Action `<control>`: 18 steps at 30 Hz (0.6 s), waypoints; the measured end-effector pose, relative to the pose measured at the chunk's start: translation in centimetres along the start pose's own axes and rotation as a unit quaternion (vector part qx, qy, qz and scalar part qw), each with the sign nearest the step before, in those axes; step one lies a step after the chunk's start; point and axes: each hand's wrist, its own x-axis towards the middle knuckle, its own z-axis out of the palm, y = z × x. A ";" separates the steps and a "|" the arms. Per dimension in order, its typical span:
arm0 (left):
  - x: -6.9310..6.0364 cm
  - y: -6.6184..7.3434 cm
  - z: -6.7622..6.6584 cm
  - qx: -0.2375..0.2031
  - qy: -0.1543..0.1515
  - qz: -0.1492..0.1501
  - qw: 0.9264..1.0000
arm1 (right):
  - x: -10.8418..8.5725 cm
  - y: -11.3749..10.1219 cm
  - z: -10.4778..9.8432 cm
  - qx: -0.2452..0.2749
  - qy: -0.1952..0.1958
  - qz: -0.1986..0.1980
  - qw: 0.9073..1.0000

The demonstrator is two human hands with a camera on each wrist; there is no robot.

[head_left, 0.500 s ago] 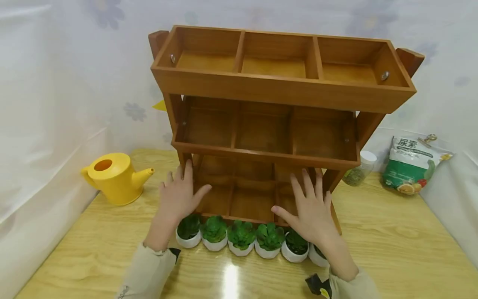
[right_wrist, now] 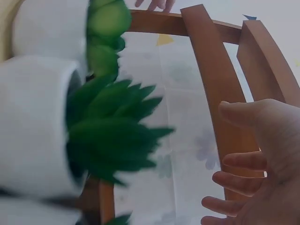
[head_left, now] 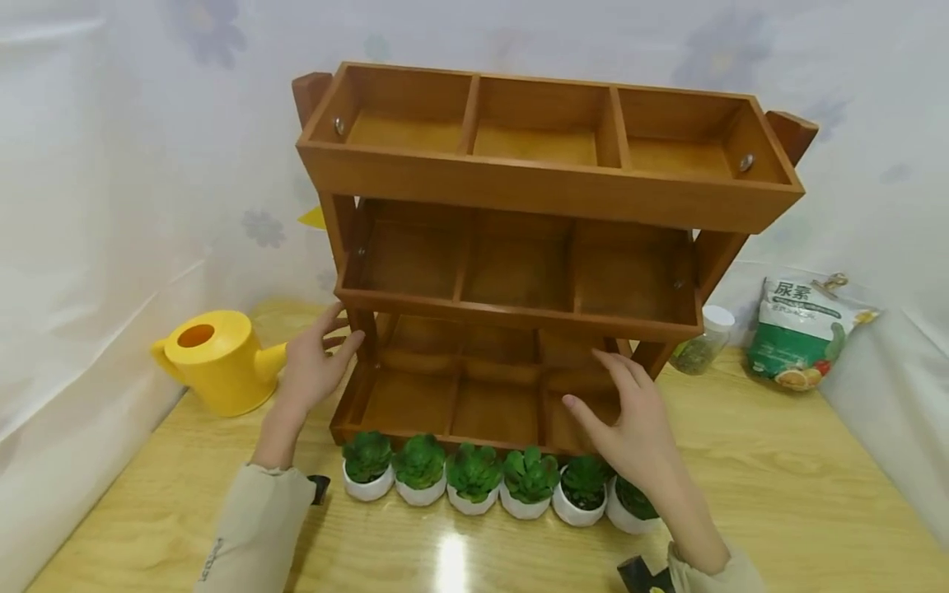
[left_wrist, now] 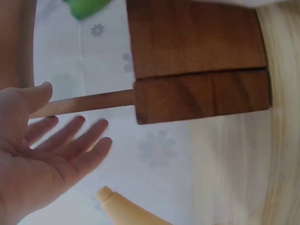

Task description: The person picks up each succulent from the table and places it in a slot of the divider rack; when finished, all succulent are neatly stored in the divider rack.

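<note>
One wooden shelf (head_left: 549,191), long axis left-right; left hand (head_left: 311,362) just beside its left post (head_left: 366,324), right hand (head_left: 639,422) before its bottom tier (head_left: 493,409); both empty, fingers apart.

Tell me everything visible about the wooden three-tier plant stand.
The three-tier plant stand is brown, with the sheen and grain of varnished wood. Side posts carry three trough-like tiers, each split by two dividers into three compartments; metal bolts show inside the top tier's end walls. It stands upright on the table, six potted succulents lined along its front. The left hand is beside its left post, the right hand near its bottom tier; contact is unclear.
</note>
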 end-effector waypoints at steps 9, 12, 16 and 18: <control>0.8 -1.0 0.6 -0.020 0.037 0.033 0.999 | -2.1 2.9 -2.7 -0.027 0.060 -0.013 0.998; 1.0 -1.2 0.8 -0.025 0.048 0.036 0.998 | -2.9 3.6 -3.9 -0.039 0.068 0.002 0.997; 1.2 -1.3 1.0 -0.016 0.072 0.041 0.996 | -3.9 4.2 -4.8 -0.043 0.058 0.023 0.997; 1.3 -1.3 1.1 -0.008 0.084 0.041 0.996 | -4.3 4.3 -5.0 -0.044 0.052 0.029 0.997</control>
